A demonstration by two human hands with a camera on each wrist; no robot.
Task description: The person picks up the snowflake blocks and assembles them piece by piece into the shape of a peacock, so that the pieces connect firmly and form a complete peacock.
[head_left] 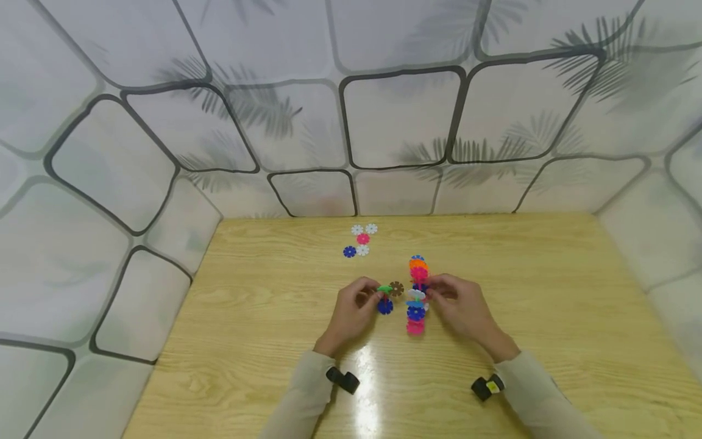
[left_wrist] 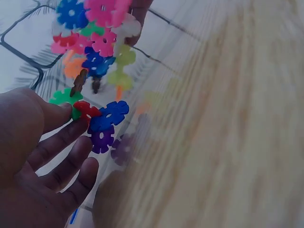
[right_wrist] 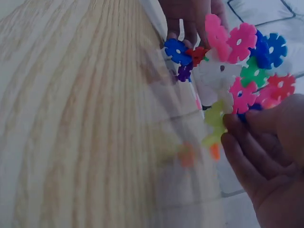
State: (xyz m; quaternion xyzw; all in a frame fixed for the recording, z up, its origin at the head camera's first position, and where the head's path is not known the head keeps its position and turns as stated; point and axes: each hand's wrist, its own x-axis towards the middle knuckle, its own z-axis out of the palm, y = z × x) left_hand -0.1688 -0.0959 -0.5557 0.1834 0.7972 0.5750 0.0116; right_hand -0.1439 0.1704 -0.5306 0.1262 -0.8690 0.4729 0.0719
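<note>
Between thumb and fingertips, my left hand (head_left: 353, 310) pinches the green disc (left_wrist: 65, 98) of a small cluster of notched plastic snowflake discs. Red (left_wrist: 87, 111), blue (left_wrist: 110, 116) and purple (left_wrist: 101, 140) discs are joined on below it, and a brown disc (head_left: 397, 288) juts toward the right. Across from it, my right hand (head_left: 462, 306) grips a larger assembly of linked snowflake discs (head_left: 415, 313) by its side, with thumb and forefinger at a blue disc. Pink (right_wrist: 242, 42), white, yellow (right_wrist: 214, 114), orange and more blue discs make up this assembly. The two pieces are close together.
Farther back on the wooden table (head_left: 263, 268) lie several loose discs: white (head_left: 371, 228), pink (head_left: 363, 239) and blue (head_left: 349, 252). A patterned wall covering (head_left: 400, 122) rises behind the table and along its sides. Each sleeve carries a black wrist camera (head_left: 342, 380).
</note>
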